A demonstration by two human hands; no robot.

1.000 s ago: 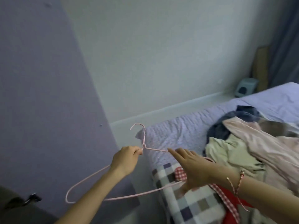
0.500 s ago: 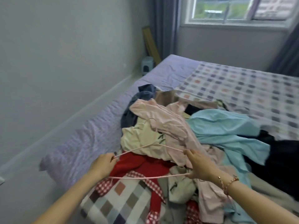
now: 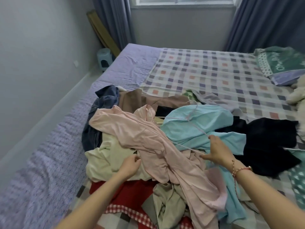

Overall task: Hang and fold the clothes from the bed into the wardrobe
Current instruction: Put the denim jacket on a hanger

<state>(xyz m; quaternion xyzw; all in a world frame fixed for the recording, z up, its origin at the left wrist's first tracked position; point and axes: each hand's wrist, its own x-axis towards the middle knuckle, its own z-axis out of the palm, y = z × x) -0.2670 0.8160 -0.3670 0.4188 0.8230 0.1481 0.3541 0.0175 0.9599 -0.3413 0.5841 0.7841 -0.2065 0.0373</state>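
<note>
Your left hand [image 3: 130, 164] is pinching the edge of the pink shirt [image 3: 132, 129] on the bed [image 3: 49, 162], fingers curled. Your right hand [image 3: 216, 151] is gripping the hanger [image 3: 198, 127], which is lying across the blue shirt [image 3: 206, 118]. Earlier, both hands were holding it.

Clothes heaped at near edge of bed [image 3: 54, 162]. Pink garment [image 3: 132, 129] drapes across the heap, over cream garment [image 3: 105, 156] and against light blue garment [image 3: 214, 116]. Pink hanger [image 3: 198, 127] lies on the light blue garment, hook toward far edge. Right hand [image 3: 217, 151] covers hanger's near end, thumb straight, grip unclear. Left hand [image 3: 130, 164] has its fingers [image 3: 137, 160] curled against pink garment's edge, hold unclear.
</note>
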